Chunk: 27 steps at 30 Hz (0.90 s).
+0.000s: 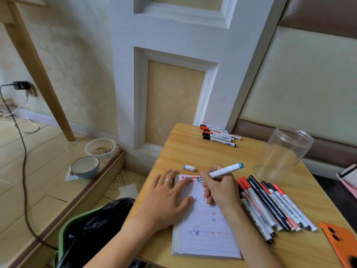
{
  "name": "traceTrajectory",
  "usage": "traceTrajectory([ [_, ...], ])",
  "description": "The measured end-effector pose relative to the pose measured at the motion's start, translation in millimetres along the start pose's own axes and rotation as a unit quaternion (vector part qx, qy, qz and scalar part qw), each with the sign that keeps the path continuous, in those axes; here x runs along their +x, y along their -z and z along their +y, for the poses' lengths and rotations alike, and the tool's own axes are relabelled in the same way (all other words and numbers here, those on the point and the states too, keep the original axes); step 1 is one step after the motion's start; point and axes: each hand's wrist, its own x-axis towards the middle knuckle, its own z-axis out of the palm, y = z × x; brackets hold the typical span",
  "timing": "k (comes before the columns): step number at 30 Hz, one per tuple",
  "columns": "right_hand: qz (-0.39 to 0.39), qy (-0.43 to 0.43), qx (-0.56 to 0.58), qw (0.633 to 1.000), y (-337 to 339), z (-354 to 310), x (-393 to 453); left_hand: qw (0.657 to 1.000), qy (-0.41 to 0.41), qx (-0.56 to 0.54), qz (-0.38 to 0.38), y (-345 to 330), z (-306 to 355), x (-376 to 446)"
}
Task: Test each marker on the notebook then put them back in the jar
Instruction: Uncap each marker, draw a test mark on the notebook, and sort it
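A lined notebook (206, 235) with red and blue test marks lies on the wooden table (193, 153). My left hand (166, 198) presses flat on its left part. My right hand (222, 188) grips a white marker (224, 171) with a blue end, its tip touching the top of the page. The marker's blue-and-white cap (189, 168) lies on the table beyond the notebook. A clear empty jar (282, 153) stands at the right. Several markers (270, 206) lie in a pile right of the notebook, and several more markers (220, 135) lie at the far edge.
An orange phone (340, 242) lies at the table's near right corner. A green bin with a black bag (92, 229) stands left of the table. On the floor are a bowl (85, 167), a plastic container of grain (100, 148) and a cable (23, 151).
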Motion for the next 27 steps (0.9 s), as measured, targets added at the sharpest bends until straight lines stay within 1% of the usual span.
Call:
traceTrajectory([
  [12, -0.003, 0.002, -0.032, 0.999, -1.8, -0.8, -0.8, 1.000, 0.000, 0.010, 0.008, -0.7, 0.4, 0.3],
  [17, 0.011, -0.003, -0.037, 0.999, -1.7, -0.5, -0.7, 1.000, 0.002, 0.005, 0.004, -0.5, 0.6, 0.2],
  [23, 0.015, 0.010, -0.039, 0.999, -1.0, -2.2, -3.4, 1.000, 0.000, 0.004, 0.011, -1.6, 0.2, 0.9],
  [27, 0.003, 0.020, -0.046, 0.999, -0.7, -3.0, -4.5, 1.000, 0.002, 0.007, 0.006, -0.9, 0.6, 0.9],
])
